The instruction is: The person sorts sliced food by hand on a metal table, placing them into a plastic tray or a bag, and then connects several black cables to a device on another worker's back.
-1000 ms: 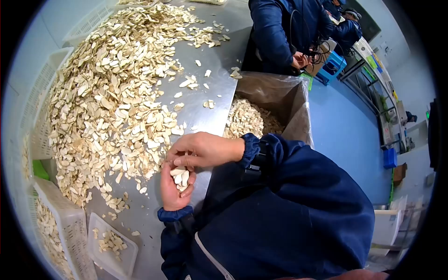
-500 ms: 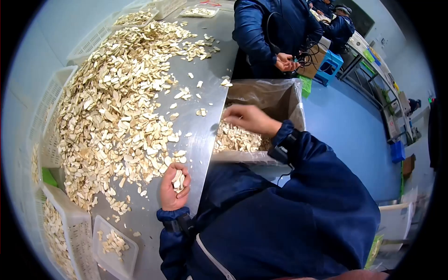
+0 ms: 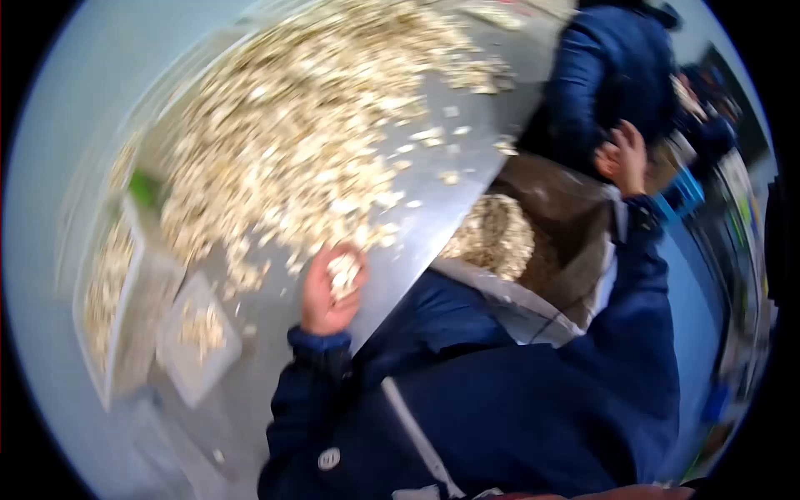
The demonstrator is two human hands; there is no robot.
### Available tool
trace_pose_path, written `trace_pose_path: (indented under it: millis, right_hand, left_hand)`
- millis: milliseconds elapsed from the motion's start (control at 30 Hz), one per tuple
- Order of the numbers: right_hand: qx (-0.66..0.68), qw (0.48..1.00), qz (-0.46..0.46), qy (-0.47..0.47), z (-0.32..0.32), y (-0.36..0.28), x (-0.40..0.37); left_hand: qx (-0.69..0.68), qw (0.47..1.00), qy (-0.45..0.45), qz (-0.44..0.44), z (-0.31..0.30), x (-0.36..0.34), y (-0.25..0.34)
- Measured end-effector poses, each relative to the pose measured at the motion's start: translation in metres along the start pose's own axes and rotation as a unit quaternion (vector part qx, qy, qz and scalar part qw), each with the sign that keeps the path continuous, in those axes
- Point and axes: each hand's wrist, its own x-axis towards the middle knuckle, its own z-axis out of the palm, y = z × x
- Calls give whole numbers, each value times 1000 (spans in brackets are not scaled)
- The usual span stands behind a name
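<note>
Pale dried slices lie in a wide, blurred heap on the metal table. My left hand rests palm up at the heap's near edge, its fingers curled around several slices. My right hand is raised beyond the far side of the lined box, beside a co-worker's dark sleeve. Its fingers look spread, with nothing seen between them. More slices lie inside the box.
A white basket of slices and a shallow clear tray are at the lower left. A co-worker in dark blue stands past the box. Behind are a blue stool and other people.
My right hand has moved from over the box to its far side, and its fingers have opened. The camera view has turned and blurred. My left hand still holds slices.
</note>
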Motion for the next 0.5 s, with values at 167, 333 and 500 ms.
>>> trace_pose_path:
  millis: [167,333,500]
  right_hand:
    - [-210,972,-26,-101,38,34,31]
    - [-282,942,-140,-117,43,38,24]
    - [-220,957,-142,-126,22,74,47]
  left_hand:
    - [-5,998,16,64,6,-18,24]
    - [-17,995,-34,88,-15,-41,43]
    - [110,980,49,157,-29,-77,48]
